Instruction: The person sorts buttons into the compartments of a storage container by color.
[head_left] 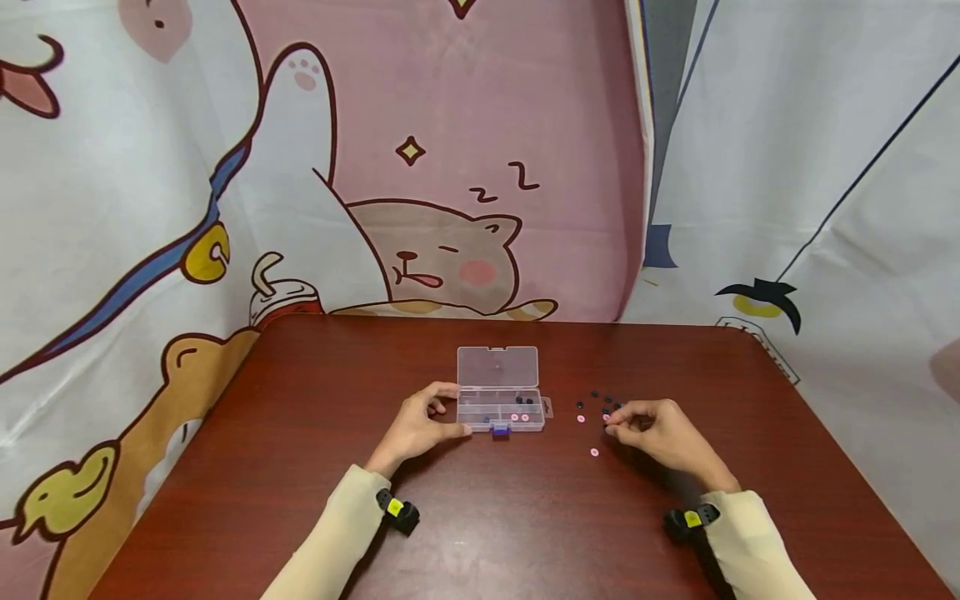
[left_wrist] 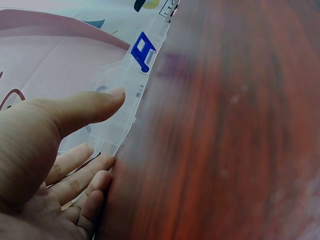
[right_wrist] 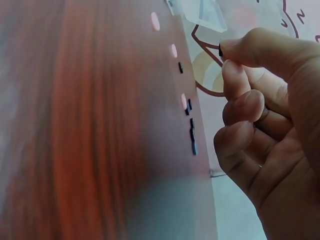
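A clear plastic compartment box [head_left: 480, 408] stands on the table with its lid tilted back. My left hand [head_left: 420, 427] holds its left end, thumb at the front wall and fingers around the side; the left wrist view has the thumb [left_wrist: 97, 107] beside the box's blue latch [left_wrist: 143, 52]. Between right thumb and fingertip, my right hand [head_left: 663, 433] pinches a small black button [right_wrist: 220, 50] just above the table. Near it lie loose black buttons [head_left: 581, 405] and pink buttons [head_left: 595, 452]. Inside the box are pink buttons [head_left: 525, 418] and black ones [head_left: 529, 402] in separate compartments.
The brown table [head_left: 480, 517] ends at a back edge against a cartoon-printed curtain [head_left: 450, 100]. A clear hanging tab [head_left: 547, 407] sticks out from the box's right end, towards the loose buttons.
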